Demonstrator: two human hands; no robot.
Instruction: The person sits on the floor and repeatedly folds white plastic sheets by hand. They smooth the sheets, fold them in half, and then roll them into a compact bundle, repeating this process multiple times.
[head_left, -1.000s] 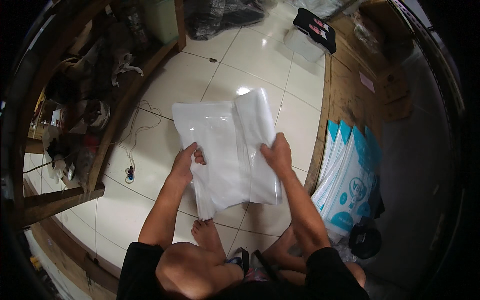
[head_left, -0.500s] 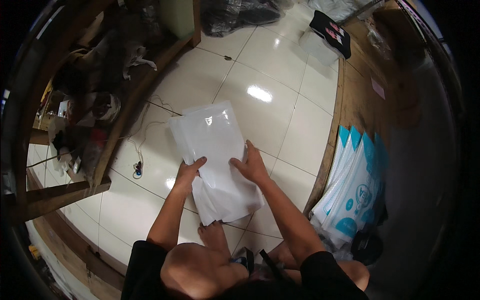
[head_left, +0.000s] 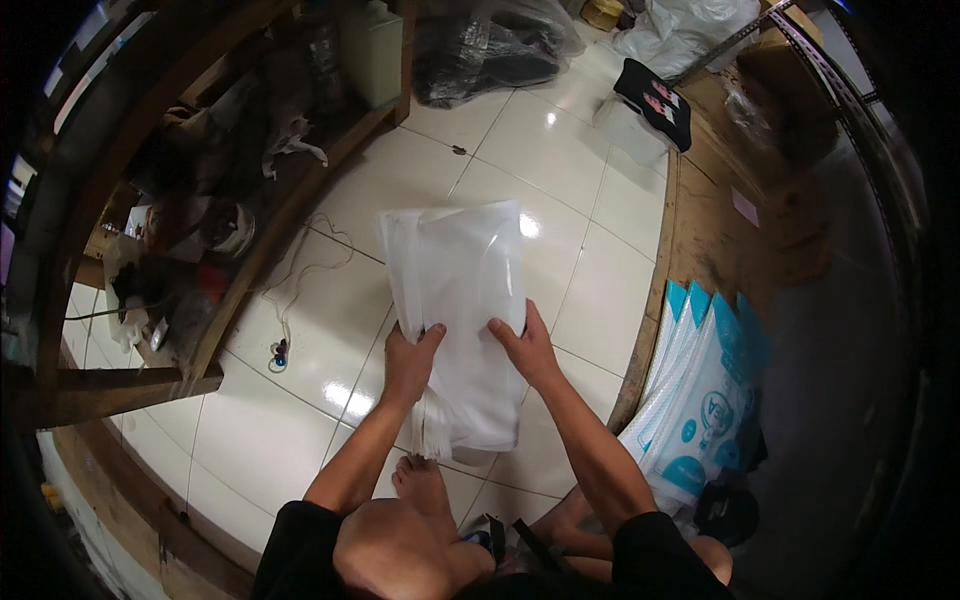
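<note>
Between my two hands is a stack of white plastic bags (head_left: 465,300), held up above the tiled floor. My left hand (head_left: 410,360) grips its left edge, thumb on top and fingers hidden underneath. On the opposite edge my right hand (head_left: 525,345) does the same, with its thumb pressed on the upper face. Several layered edges show along the stack's left side and at its lower left corner. The sheets look smooth and slightly shiny.
A wooden shelf (head_left: 300,190) crowded with odds and ends stands at the left. On the floor beside it lies a thin cord (head_left: 283,325). At the right, blue and white printed bags (head_left: 700,390) lean by a cardboard sheet (head_left: 690,210). Dark plastic-wrapped goods (head_left: 490,55) lie at the far side.
The stack has shifted to the right and turned from a slant to nearly straight. Both hands have moved right with it, still gripping its edges.
</note>
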